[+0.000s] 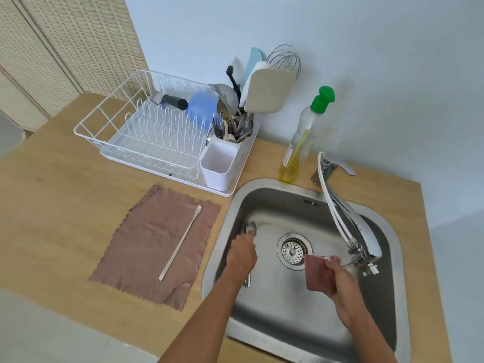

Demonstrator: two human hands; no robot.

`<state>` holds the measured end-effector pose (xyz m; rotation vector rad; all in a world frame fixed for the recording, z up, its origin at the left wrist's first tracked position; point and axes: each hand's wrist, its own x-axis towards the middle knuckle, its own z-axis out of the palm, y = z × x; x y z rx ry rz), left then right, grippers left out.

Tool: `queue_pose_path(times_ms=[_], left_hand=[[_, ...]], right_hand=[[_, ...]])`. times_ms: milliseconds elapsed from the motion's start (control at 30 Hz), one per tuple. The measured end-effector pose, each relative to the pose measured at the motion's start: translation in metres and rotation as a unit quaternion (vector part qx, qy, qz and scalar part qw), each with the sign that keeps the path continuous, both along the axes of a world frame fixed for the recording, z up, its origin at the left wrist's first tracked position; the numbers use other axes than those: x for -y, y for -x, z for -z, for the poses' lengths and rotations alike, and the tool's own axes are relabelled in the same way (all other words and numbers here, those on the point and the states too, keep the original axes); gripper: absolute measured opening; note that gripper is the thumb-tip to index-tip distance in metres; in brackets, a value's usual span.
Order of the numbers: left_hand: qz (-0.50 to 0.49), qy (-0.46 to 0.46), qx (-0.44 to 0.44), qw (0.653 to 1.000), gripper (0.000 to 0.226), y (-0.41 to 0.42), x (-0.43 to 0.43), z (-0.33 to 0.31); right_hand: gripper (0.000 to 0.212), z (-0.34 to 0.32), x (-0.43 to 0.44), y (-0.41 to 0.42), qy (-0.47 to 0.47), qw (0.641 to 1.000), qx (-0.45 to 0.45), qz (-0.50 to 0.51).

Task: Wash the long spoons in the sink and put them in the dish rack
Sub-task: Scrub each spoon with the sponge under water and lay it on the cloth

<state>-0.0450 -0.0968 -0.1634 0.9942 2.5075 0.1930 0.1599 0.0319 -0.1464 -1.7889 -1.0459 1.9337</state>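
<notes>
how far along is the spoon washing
Early to midway. Done: unclear; the dish rack holds cutlery, but I can't tell washed long spoons apart. In hand: the left hand grips a metal spoon in the sink while the right hand holds a sponge by the tap. Left: scrub and rack it, then the pale long spoon lying on the cloth.

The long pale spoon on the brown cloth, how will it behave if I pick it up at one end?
The long pale spoon is very thin for its length, so it probably feels light and may flex slightly. It lies flat on the brown cloth, so getting under it may be awkward; the cloth likely keeps it from sliding.
</notes>
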Motion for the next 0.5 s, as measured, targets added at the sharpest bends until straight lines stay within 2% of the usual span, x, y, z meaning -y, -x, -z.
queue_pose_path(times_ms=[133,500], left_hand=[[0.001,0.067,-0.021,0.998,0.03,0.004,-0.009,0.034],[-0.061,0.129,0.007,0.99,0.032,0.009,-0.032,0.033]], right_hand=[[0.01,0.011,-0.005,-0.005,-0.003,1.0,0.025,-0.001],[0.027,0.027,-0.015,-0.011,-0.001,0.999,0.035,0.014]])
